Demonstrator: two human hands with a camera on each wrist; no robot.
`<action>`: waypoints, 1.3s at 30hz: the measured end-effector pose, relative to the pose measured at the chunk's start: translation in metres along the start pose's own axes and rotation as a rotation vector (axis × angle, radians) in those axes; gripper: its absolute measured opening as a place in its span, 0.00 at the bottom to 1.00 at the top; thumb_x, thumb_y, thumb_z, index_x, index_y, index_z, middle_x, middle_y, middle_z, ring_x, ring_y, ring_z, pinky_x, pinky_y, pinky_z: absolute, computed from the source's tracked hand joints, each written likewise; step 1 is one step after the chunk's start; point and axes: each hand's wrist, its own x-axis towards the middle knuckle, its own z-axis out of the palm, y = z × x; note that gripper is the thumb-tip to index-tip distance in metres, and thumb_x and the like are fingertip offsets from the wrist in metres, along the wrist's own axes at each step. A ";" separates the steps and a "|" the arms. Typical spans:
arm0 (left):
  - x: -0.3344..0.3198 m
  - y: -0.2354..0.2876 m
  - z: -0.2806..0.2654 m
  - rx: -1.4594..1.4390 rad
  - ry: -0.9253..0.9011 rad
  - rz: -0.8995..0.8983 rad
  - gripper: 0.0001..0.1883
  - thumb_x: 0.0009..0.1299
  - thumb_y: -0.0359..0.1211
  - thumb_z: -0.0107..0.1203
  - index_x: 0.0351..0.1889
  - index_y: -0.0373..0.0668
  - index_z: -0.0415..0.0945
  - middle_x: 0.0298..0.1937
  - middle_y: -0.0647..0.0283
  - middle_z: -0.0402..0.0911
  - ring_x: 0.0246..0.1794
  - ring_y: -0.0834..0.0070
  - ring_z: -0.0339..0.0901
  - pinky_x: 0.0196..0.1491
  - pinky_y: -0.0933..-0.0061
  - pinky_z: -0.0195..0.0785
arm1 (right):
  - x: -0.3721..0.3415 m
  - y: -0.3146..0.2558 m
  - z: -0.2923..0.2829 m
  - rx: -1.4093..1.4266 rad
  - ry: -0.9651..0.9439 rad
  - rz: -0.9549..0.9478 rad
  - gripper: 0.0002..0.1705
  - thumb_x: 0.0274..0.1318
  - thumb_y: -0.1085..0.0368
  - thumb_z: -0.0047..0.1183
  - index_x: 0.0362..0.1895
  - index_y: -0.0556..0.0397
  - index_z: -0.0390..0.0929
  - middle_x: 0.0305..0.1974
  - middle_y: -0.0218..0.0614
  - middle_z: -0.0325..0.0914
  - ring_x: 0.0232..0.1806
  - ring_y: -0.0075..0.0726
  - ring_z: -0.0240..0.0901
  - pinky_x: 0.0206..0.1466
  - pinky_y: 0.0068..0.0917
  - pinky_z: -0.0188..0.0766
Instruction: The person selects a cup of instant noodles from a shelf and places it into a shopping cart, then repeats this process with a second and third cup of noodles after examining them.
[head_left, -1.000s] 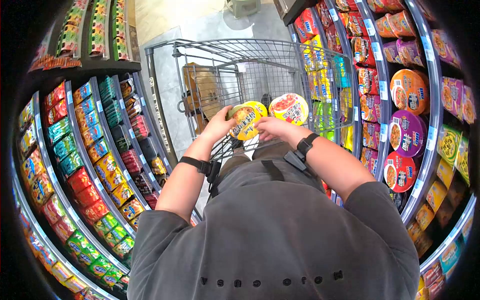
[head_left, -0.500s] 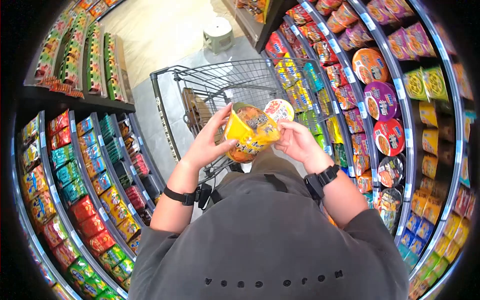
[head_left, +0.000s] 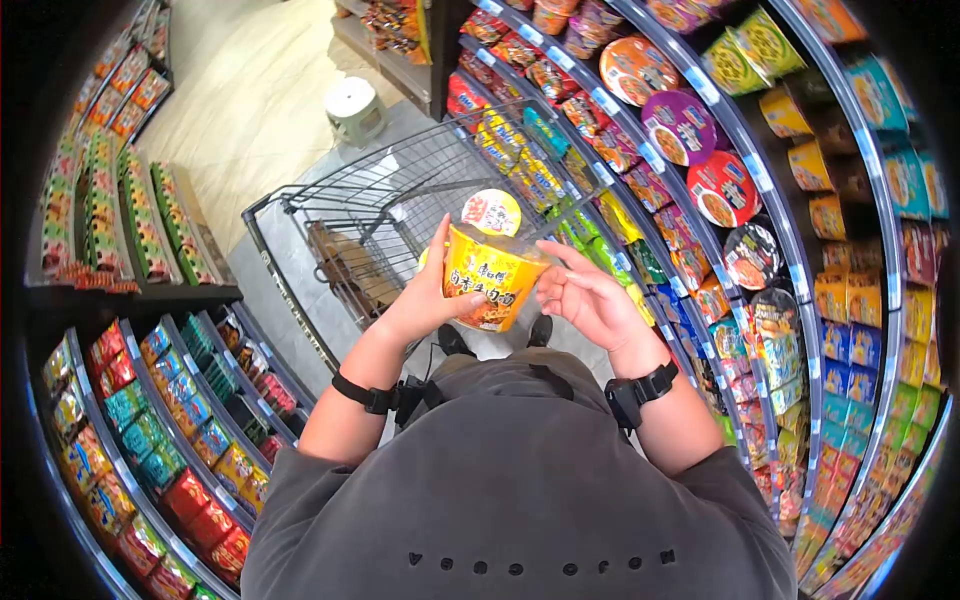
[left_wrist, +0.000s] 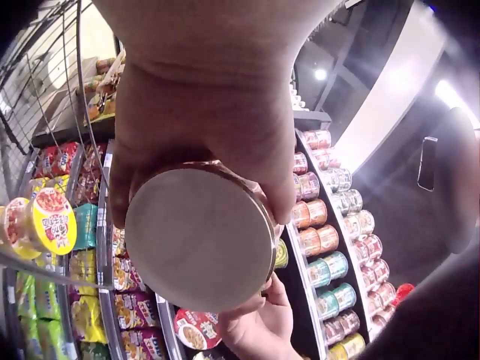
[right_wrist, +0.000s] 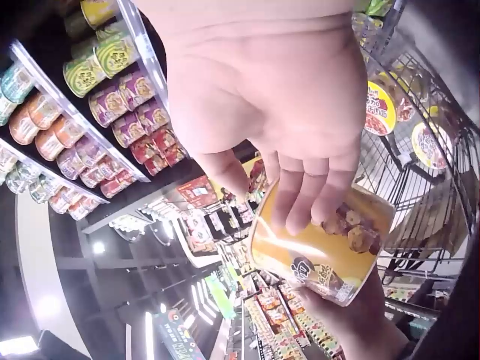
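A yellow instant noodle cup [head_left: 490, 280] is held in front of the body, over the near end of the shopping cart. My left hand [head_left: 415, 305] grips it from the side, thumb across the printed front. The cup's pale round base [left_wrist: 199, 238] faces the left wrist camera. On the other side my right hand [head_left: 600, 305] is at the cup's rim with its fingers relaxed and slightly bent. In the right wrist view those fingers [right_wrist: 300, 199] overlap the cup's yellow wall. Another noodle cup with a yellow-and-white lid [head_left: 492, 211] shows just beyond, inside the cart.
The wire shopping cart [head_left: 292, 290] stands ahead, with a brown cardboard piece [head_left: 345, 262] at its left. Shelves of noodle bowls [head_left: 680, 128] and packets line the right side; packet shelves [head_left: 185, 500] line the left. A pale stool [head_left: 353, 108] stands on the floor past the cart.
The yellow noodle cup was raised from the cart toward the body and turned until its printed front faces up. The right hand's fingers have loosened at the rim. The view has swung right.
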 end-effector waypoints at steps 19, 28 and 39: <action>0.093 -0.009 0.200 0.657 -0.551 -0.290 0.55 0.74 0.48 0.64 0.82 0.29 0.35 0.71 0.36 0.70 0.72 0.55 0.71 0.72 0.64 0.62 | -0.207 0.006 -0.108 -0.151 0.397 -0.034 0.39 0.72 0.63 0.53 0.81 0.59 0.54 0.75 0.45 0.64 0.74 0.41 0.66 0.72 0.38 0.70; 0.125 -0.011 0.325 0.508 -0.603 -0.125 0.55 0.70 0.41 0.69 0.83 0.33 0.38 0.75 0.45 0.67 0.75 0.63 0.66 0.75 0.63 0.60 | -0.306 -0.027 -0.163 -0.151 0.399 -0.166 0.40 0.74 0.63 0.50 0.83 0.55 0.49 0.78 0.43 0.59 0.78 0.44 0.60 0.76 0.39 0.63; 0.160 -0.020 0.419 0.782 -0.623 -0.134 0.45 0.67 0.40 0.72 0.76 0.34 0.58 0.65 0.48 0.78 0.64 0.59 0.78 0.68 0.59 0.69 | -0.387 -0.062 -0.212 -0.228 0.436 -0.340 0.46 0.72 0.63 0.53 0.85 0.48 0.44 0.84 0.40 0.47 0.84 0.47 0.48 0.79 0.41 0.56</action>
